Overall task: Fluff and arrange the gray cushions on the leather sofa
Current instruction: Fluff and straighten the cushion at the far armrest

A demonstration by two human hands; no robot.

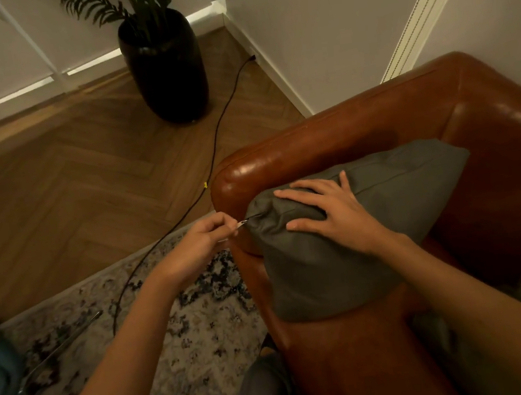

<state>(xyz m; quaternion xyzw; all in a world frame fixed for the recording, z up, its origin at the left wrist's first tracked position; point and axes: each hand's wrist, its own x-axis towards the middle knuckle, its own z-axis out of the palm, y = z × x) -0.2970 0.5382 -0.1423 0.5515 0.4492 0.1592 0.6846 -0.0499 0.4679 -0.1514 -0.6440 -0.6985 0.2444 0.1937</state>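
The gray cushion (344, 252) rests in the leather sofa (375, 121) corner. The right hand (335, 217) presses it flat, fingers spread; the left hand (198, 243) pinches the zipper pull (243, 222). Step in hand: closing the zipper. Next, judged: fluffing.

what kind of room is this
Most likely a home living room: a brown leather sofa with a gray cushion on it, a patterned rug over herringbone wood flooring, and a potted plant in the corner.
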